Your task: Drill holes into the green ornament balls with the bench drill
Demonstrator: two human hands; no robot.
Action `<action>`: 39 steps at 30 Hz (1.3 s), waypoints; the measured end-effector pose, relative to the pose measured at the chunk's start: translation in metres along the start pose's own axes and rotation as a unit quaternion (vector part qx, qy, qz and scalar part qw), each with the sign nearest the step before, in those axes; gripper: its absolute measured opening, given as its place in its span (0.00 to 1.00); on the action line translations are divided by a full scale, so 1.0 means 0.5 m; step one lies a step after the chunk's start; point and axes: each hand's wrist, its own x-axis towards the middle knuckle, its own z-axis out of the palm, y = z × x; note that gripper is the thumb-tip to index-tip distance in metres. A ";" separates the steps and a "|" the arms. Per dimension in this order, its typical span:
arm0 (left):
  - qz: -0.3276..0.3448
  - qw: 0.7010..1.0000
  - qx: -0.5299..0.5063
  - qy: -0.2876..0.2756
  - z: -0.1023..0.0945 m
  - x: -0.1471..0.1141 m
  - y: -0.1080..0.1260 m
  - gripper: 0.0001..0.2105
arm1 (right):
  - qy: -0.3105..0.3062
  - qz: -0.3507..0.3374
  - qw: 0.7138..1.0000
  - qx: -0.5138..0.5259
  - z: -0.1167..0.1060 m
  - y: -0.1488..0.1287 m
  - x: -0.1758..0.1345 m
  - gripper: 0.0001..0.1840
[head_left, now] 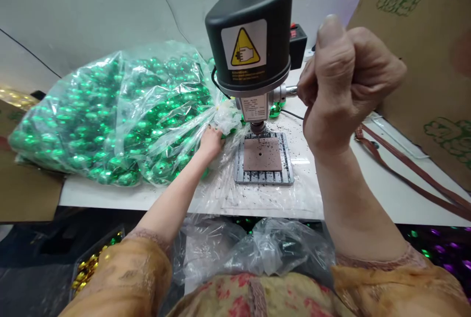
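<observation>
A black benchtop drill press [248,32] with a yellow warning label stands in front of me. My right hand [338,81] is closed around the end of its feed lever [291,92], thumb on top. Under the chuck [257,126], a brown square pad [262,155] with a small dark hole lies on the slotted metal base [264,177]. My left hand [212,141] reaches to the gathered mouth of a clear plastic bag [121,116] full of shiny green balls. Plastic and green balls hide its fingertips, so I cannot tell whether it grips anything.
Dark shavings are scattered around the base. Brown straps [408,165] lie on the white table [110,196] at right, beside a large cardboard box [423,71]. Crumpled clear plastic [257,248] hangs at the front edge. Gold balls [86,270] sit below left, purple and green ones below right.
</observation>
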 end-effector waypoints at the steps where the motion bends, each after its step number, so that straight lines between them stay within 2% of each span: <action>1: 0.008 1.000 0.011 -0.005 -0.011 -0.009 0.012 0.13 | -0.003 0.004 1.000 -0.015 -0.001 -0.001 0.000 0.26; 4: 0.027 1.000 -0.004 -0.007 -0.039 -0.055 0.072 0.15 | -0.010 0.011 1.000 -0.022 -0.003 -0.003 -0.002 0.26; 6: -0.006 0.993 -0.112 -0.023 -0.039 -0.092 0.115 0.19 | -0.007 0.007 1.000 -0.009 -0.003 -0.002 -0.002 0.26; 9: -0.102 0.945 -0.306 -0.061 -0.009 -0.135 0.156 0.21 | -0.006 0.001 1.000 -0.021 -0.003 0.000 -0.002 0.27; 12: -0.157 0.907 -0.384 -0.071 0.031 -0.145 0.160 0.22 | -0.015 0.003 1.000 -0.012 -0.005 0.001 -0.002 0.26; 16: -0.156 0.906 -0.387 -0.076 0.063 -0.132 0.147 0.23 | -0.025 0.017 1.000 0.009 -0.009 -0.003 -0.002 0.27; 22: -0.103 0.925 -0.361 -0.052 0.088 -0.119 0.146 0.26 | -0.030 0.033 0.999 0.003 -0.012 -0.019 0.001 0.29; 25: -0.088 0.928 -0.357 -0.059 0.097 -0.117 0.150 0.25 | -0.032 0.042 0.999 0.001 -0.014 -0.023 0.001 0.29; 32: -0.067 0.928 -0.351 -0.106 0.104 -0.131 0.150 0.30 | -0.035 0.048 0.998 -0.005 -0.018 -0.020 -0.001 0.26; 39: -0.031 0.955 -0.273 -0.112 0.097 -0.148 0.159 0.27 | -0.036 0.042 0.998 0.006 -0.014 -0.016 -0.002 0.27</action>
